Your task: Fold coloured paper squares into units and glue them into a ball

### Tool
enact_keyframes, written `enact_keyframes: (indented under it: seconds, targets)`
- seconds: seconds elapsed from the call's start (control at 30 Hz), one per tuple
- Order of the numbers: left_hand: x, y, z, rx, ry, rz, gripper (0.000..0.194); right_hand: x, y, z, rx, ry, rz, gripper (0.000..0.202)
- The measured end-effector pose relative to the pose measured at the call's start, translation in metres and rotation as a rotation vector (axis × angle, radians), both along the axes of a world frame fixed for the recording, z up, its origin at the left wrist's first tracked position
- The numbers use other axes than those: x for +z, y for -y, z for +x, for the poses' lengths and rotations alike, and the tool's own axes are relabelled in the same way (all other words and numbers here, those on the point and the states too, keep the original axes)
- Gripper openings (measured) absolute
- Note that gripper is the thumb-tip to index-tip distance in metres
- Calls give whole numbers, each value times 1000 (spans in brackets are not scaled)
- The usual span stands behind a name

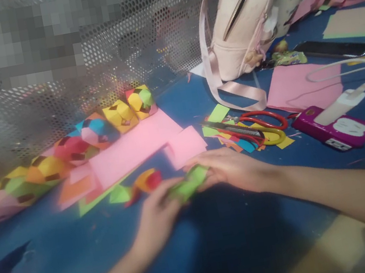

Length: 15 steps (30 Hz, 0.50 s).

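Observation:
A small piece of folded green paper (192, 183) is held between my two hands, low over the blue surface. My left hand (159, 213) grips its left end, and my right hand (225, 166) pinches the right end; both are closed and somewhat blurred. Just beyond my left hand lie an orange and red folded paper piece (148, 181) and a green folded piece (120, 194). Pink paper sheets (128, 148) spread behind them. Beyond my right hand, red-handled scissors (264, 117) rest on colourful paper scraps (240, 143).
Several folded paper balls (120, 115) line the perforated metal panel (164, 31). At the back right stand a pale pink backpack (242, 17) and a dark phone (333, 49). A purple power adapter (336, 128) with a white plug and cable sits at the right, near a pink sheet (304, 87).

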<state>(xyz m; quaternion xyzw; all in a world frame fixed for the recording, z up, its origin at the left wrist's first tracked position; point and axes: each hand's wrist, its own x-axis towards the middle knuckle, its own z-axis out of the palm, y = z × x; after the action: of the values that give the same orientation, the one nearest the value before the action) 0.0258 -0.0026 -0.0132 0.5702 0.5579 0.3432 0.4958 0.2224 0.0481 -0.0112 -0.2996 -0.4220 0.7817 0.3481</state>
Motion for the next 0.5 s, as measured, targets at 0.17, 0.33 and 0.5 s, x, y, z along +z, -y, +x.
enact_keyframes:
  seconds: [0.17, 0.33, 0.5]
  targets:
    - [-4, 1, -3, 63, -17, 112, 17, 2, 6, -1, -41, 101, 108, 27]
    - [-4, 3, 1, 100, -7, 269, 16, 11, 15, -1, -26, 298, 375, 31]
    - [-2, 6, 3, 88, 4, 310, 17, 8, 16, -1, -9, 360, 513, 31]
